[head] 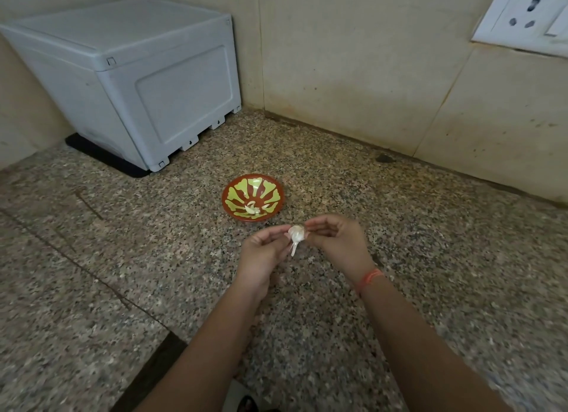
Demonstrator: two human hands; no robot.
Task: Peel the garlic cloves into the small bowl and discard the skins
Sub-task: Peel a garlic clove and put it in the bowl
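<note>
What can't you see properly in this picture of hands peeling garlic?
All in the head view:
- the garlic: fingers of the left hand and right hand cover its sides, so how much skin remains is unclear.
- the white pieces in the small bowl: too small to count, or to tell clove from skin.
- the wall socket: cut off by the right edge.
- a dark thing: cut off by the bottom edge, unidentifiable.

A home kitchen: speckled granite counter [399,258], tiled wall [353,58], wall socket [528,15].
</note>
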